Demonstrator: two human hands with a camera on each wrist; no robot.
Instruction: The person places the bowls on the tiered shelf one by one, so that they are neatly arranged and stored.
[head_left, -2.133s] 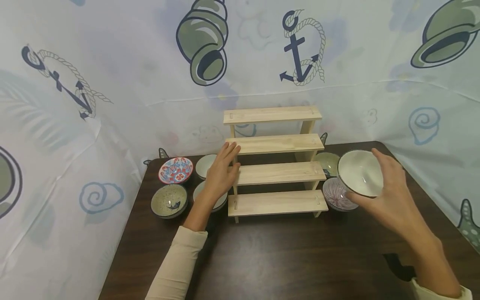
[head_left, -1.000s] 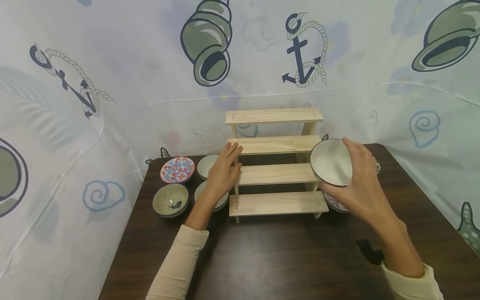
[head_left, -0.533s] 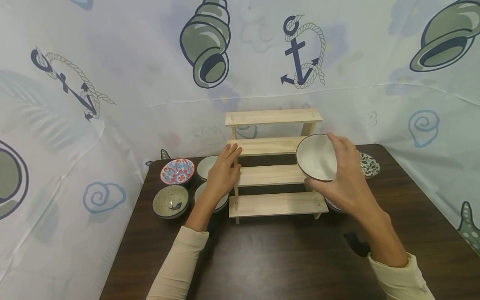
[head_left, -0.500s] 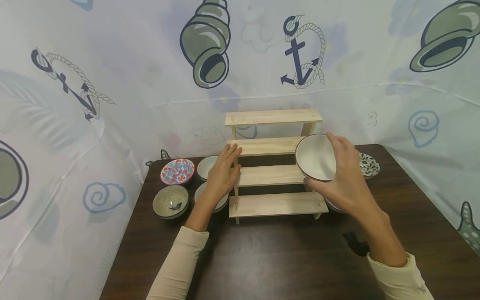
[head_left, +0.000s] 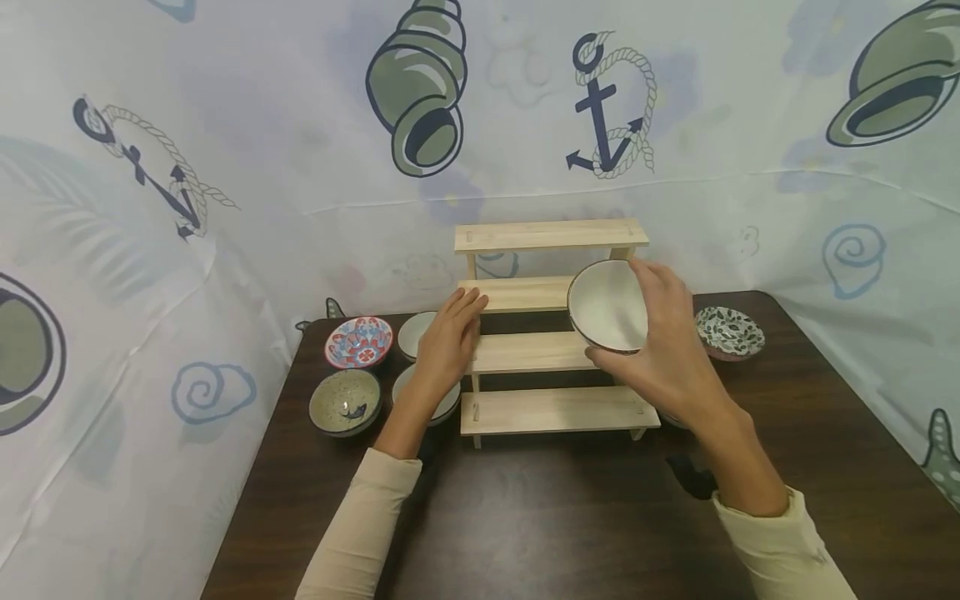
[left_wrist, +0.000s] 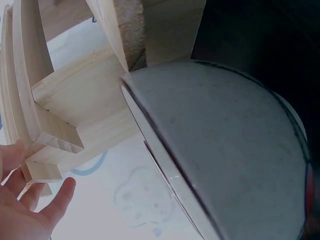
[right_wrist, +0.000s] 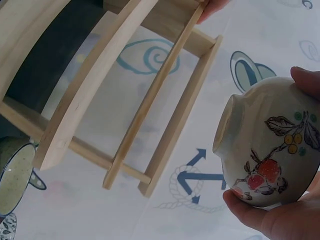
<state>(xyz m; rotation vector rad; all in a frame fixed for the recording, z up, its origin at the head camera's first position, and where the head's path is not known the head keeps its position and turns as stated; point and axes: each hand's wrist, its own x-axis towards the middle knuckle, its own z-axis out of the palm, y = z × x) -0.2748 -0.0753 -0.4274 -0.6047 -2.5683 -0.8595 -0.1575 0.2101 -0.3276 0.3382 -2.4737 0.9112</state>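
My right hand [head_left: 667, 350] grips a white bowl [head_left: 606, 304] by its side, thumb below and fingers above, in front of the wooden tiered rack [head_left: 558, 410]. The bowl is tilted with its inside facing the head camera. In the right wrist view, red fruit and dark leaves decorate the outside of that white bowl [right_wrist: 250, 125]. My left hand [head_left: 444, 346] lies against the left end of the rack's second tier from the top, holding no bowl. Seen from the left wrist, the fingers of my left hand [left_wrist: 25, 210] are spread at the tier ends.
Left of the rack stand a red-and-blue patterned bowl [head_left: 358, 342], a speckled bowl [head_left: 337, 400] and two pale bowls, partly behind my left arm. A leaf-patterned bowl [head_left: 729, 332] stands at the right. A printed cloth [head_left: 510, 133] hangs behind the dark table [head_left: 540, 517].
My right hand has carried the white bowl leftward and slightly up, from right of the rack to in front of its tiers. The leaf-patterned bowl has come into view. My left hand stays at the rack.
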